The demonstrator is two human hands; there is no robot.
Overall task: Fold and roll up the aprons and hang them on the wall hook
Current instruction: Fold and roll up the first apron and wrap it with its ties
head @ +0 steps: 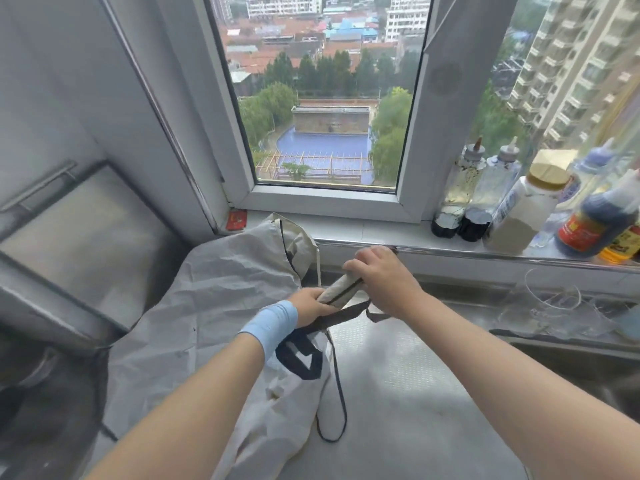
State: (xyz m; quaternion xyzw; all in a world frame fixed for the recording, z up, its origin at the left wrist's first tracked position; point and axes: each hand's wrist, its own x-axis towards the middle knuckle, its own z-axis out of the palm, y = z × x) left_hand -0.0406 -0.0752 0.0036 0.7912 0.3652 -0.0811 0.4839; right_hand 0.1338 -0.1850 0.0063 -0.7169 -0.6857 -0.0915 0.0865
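The left hand [311, 303] and right hand [382, 276] are covering the ends of the rolled apron [341, 289], and the bottles [597, 220] are running blurred off the right edge, labels unreadable.

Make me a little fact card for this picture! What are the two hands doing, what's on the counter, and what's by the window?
place: steel counter below a window
left hand: grips the near end of the rolled apron
right hand: grips the far end of the roll
black strap: hangs loose under the roll
flat apron: spread out and crinkled on the counter, at left
bottles: standing on the sill, at right
wall hook: not in view
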